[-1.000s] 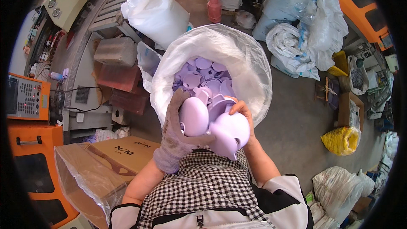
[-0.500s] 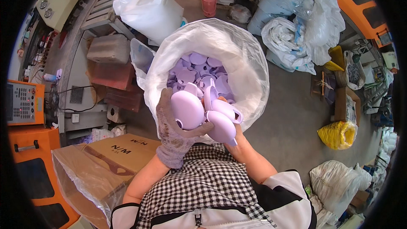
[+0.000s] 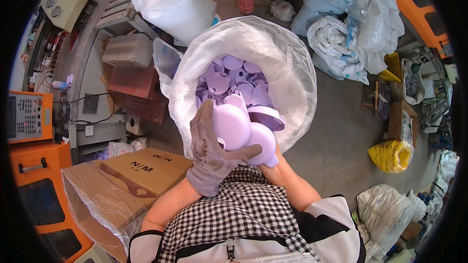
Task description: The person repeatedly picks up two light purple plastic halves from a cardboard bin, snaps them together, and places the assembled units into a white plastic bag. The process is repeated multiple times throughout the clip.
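Observation:
My left hand (image 3: 210, 153), in a grey knitted glove, grips a rounded lilac plastic part (image 3: 231, 125) from the left, thumb across its lower edge. My right hand (image 3: 274, 162) is mostly hidden beneath a second lilac plastic part (image 3: 263, 142) that it holds from below. Both parts touch each other just above my chest. Right behind them stands a large white plastic sack (image 3: 282, 63), open at the top and holding several more lilac parts (image 3: 229, 78).
A cardboard box lined with clear plastic (image 3: 117, 185) sits at my lower left, beside an orange machine (image 3: 34, 165). Bricks (image 3: 129, 51) and a white bag (image 3: 175, 5) lie behind the sack. More sacks (image 3: 341, 44) and a yellow bag (image 3: 395, 156) are on the right.
Both hands have brought the lilac parts a little closer to my chest. My left hand has turned its part so the gloved thumb now crosses below it.

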A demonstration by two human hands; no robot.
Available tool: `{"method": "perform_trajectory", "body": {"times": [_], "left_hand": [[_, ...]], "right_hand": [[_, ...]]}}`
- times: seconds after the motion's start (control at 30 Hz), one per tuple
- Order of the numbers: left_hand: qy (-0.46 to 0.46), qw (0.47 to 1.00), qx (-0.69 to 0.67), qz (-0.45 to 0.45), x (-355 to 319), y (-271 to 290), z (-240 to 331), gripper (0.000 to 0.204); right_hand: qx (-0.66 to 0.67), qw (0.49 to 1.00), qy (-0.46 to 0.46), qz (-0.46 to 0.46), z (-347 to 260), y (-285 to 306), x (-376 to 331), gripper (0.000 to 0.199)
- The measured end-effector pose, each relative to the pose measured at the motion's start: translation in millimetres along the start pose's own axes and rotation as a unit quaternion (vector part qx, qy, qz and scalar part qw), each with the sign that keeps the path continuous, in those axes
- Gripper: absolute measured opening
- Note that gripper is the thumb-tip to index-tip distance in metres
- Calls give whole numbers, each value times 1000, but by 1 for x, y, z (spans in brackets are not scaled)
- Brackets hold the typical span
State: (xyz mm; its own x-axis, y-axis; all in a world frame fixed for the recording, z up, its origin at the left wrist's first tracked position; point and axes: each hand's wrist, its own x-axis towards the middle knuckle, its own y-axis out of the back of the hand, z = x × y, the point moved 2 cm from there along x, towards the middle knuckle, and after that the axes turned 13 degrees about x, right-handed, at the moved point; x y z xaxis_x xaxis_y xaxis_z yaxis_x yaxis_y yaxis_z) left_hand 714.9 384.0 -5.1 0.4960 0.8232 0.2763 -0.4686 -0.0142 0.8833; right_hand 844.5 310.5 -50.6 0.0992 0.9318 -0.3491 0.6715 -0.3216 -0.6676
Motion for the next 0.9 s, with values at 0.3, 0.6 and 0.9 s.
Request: {"method": "perform_trajectory", "body": {"times": [0.3,0.6,0.9], "left_hand": [[161,898,-408,-11,-20,-24,-14,121],[275,854,-439,-37,6,-34,-43,81],[256,771,-491,-315,-4,-17,-36,51]], "right_hand": [[95,994,42,16,5,-10,13,40],[566,822,-40,50,23,4,44,38],[558,826,-64,39,19,2,47,40]]}}
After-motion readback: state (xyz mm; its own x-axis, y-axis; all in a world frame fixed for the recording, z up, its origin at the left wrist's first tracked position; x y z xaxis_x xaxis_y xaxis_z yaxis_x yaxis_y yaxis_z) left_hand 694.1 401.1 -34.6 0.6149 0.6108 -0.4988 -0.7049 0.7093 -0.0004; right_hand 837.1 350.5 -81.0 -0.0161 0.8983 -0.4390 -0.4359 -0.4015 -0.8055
